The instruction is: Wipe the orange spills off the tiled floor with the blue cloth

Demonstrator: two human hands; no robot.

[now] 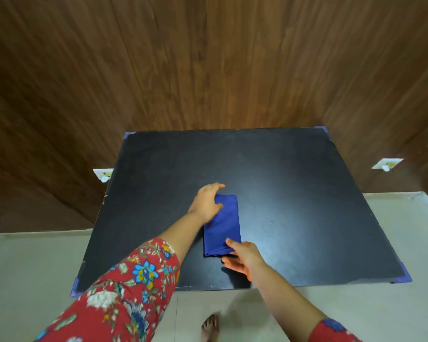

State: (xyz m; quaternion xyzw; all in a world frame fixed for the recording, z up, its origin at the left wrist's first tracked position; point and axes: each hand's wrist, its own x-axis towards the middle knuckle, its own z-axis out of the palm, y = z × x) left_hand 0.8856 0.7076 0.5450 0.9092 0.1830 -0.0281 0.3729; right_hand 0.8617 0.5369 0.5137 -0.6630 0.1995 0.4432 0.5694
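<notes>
Blue cloth (223, 225), folded into a long strip, is lying flat on the black bench (294, 193). Left hand (206, 203) has its fingers curled around the far corner. Right hand (242, 256) pinches the near edge, thumb on top. Bare foot (210, 328) stands on the pale tiled floor (35, 267) below.

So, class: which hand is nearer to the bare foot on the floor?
Right. The right hand pinches the near end of the blue cloth, closest to the foot; the left hand holds its far end, farther up the black board.
</notes>
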